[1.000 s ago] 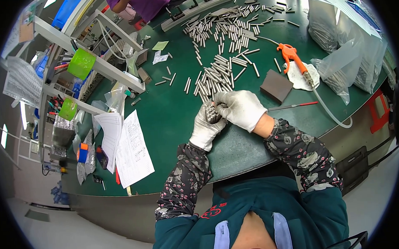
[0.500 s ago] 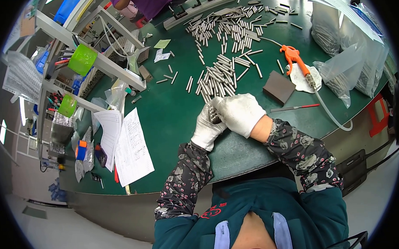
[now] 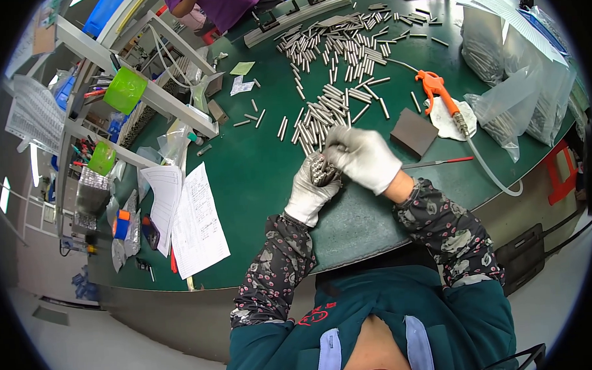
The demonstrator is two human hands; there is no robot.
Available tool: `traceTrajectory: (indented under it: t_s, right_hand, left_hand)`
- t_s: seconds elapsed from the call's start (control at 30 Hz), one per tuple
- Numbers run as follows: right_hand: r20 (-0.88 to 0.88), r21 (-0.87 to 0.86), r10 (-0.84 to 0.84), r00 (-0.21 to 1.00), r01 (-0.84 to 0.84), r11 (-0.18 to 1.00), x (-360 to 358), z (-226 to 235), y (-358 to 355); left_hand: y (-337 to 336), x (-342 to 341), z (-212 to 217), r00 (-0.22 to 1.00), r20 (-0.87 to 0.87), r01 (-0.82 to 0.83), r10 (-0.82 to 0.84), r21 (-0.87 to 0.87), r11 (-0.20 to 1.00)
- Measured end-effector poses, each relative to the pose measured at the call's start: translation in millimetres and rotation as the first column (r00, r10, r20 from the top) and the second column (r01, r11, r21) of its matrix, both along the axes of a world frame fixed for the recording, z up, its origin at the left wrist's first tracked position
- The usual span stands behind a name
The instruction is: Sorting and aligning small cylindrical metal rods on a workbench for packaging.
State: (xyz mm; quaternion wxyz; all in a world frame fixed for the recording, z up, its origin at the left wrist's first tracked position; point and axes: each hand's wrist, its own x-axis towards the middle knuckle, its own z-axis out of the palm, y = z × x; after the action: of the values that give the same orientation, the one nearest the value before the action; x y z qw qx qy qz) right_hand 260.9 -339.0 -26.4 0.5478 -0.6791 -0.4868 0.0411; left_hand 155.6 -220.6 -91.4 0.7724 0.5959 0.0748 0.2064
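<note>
My left hand, in a white glove, is wrapped around a bundle of short metal pins, their ends facing up. Just above and to the right of the bundle is my gloved right hand. Its fingers are curled into a pinch by the bundle's upper edge, and what sits between the fingertips is too small to make out. Directly beyond both hands lies a dense heap of loose metal pins on the green table.
More pins spread toward the far side. To the right are a dark block, a red-handled file, an orange air gun and bags of pins. Papers and a shelf frame are left. Another person is beyond.
My right hand has lifted off the bundle a little, moving up and right, so more pin ends show. The left hand keeps its hold almost in place.
</note>
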Motion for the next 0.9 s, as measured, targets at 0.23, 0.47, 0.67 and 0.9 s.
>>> traceTrajectory:
  t_s: [0.23,0.47,0.67,0.9]
  right_hand:
    - [-0.713,0.147,0.125,0.690,-0.028,0.989,34.7,3.9,-10.5]
    - [-0.925,0.231,0.210,0.317,0.031,0.972,26.1,-8.8,-10.3]
    - [-0.970,0.213,0.215,0.114,-0.026,0.977,26.7,-14.6,-10.0]
    - [-0.951,0.149,0.180,0.253,-0.138,0.979,22.2,-9.2,-14.6]
  left_hand:
    - [3.5,-3.0,-1.3,0.999,-0.033,-0.034,0.038,0.109,0.993]
    - [1.5,0.3,0.3,0.998,-0.011,-0.067,0.068,0.060,0.996]
    - [0.7,-2.3,7.3,0.996,-0.069,-0.042,0.048,0.077,0.996]
    - [0.7,-2.1,8.8,0.994,-0.095,-0.044,0.052,0.084,0.995]
